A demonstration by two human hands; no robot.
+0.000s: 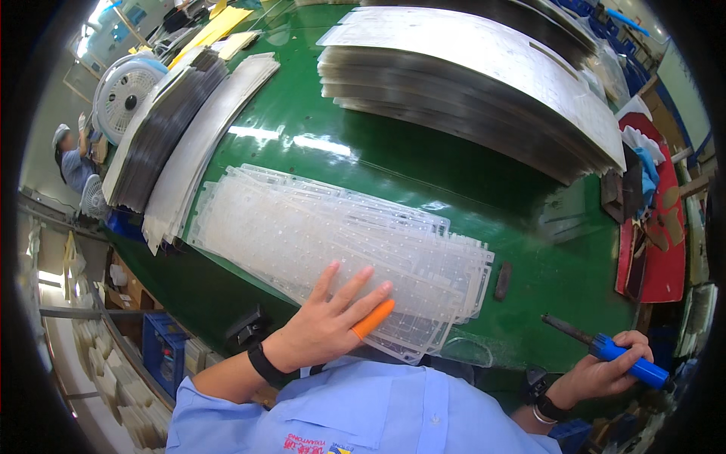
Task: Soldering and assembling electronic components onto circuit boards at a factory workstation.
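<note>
My left hand [321, 321] lies with fingers spread on a loose, fanned pile of translucent perforated plastic sheets [280, 219]. An orange finger cot [373, 318] covers one of its fingers. At the lower right, beyond the table's near edge, my right hand [594, 378] is wrapped round a blue-handled tool that looks like a soldering iron [605, 346]. Its dark metal barrel points left and away from me, apart from the sheets. A small dark block [503, 281] rests on the table just right of the pile.
Across the green table [287, 98] stands a tall stack of flat sheets [469, 45]. Two more stacks, one dark-edged [162, 136] and one pale [212, 144], stand at left near a white fan [125, 98]. Another person [74, 159] is far left. A red board [665, 242] lies right.
</note>
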